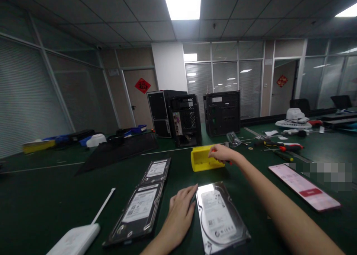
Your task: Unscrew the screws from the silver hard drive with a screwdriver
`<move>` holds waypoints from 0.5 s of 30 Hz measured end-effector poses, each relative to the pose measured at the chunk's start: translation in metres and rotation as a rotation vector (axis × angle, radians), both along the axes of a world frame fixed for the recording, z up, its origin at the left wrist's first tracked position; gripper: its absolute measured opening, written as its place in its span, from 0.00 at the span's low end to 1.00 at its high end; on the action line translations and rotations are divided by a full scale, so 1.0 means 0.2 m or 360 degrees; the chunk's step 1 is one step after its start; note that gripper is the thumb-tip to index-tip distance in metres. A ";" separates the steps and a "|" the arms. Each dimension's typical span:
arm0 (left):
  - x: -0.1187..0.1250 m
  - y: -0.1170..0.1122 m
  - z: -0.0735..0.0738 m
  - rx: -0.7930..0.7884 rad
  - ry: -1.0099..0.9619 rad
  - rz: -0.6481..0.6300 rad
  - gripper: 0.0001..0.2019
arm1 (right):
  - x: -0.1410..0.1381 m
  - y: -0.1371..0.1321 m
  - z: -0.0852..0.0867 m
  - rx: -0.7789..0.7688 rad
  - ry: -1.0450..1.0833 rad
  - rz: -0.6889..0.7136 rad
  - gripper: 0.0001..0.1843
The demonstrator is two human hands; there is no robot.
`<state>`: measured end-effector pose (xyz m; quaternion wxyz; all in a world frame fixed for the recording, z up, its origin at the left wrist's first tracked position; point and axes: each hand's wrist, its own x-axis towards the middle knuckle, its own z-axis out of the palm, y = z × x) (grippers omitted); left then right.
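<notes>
My right hand (223, 153) is closed at the mouth of a yellow plastic bin (197, 162), fingertips inside it. Red ends of a screwdriver (230, 162) show at the palm and near the fingertips; most of it is hidden. On the table, my left hand (180, 208) lies with curved fingers against the left edge of a silver hard drive (219, 219), label up. A thin dark teal piece shows between thumb and forefinger, too little visible to name. Left of this hand lie two more hard drives (139, 205) (157, 168), end to end.
A phone (304, 186) lies at right, with screwdrivers and pliers (290, 147) beyond. Computer cases (185, 119) (222, 113) stand at the back. A white device with a thin arm (76, 240) is at front left. A black mat (119, 151) lies behind it.
</notes>
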<state>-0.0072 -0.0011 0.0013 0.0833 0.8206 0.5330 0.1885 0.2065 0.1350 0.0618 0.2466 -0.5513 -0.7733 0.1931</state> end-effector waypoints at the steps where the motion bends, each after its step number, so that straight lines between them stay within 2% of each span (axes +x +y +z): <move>1: 0.00 0.00 0.00 0.0015 0.0031 0.0006 0.22 | -0.01 0.00 -0.04 0.0015 -0.0062 -0.0057 0.12; 4: 0.01 -0.01 0.01 0.0035 0.0102 0.0007 0.23 | -0.05 0.00 -0.15 0.0086 -0.0216 -0.0245 0.15; 7: 0.02 -0.01 0.01 0.0022 0.0124 0.0008 0.24 | -0.08 -0.01 -0.21 0.0139 -0.0315 -0.0289 0.18; 15: -0.01 0.00 -0.03 0.0092 0.0090 0.0047 0.22 | -0.07 -0.02 -0.26 0.0205 -0.0454 -0.0242 0.17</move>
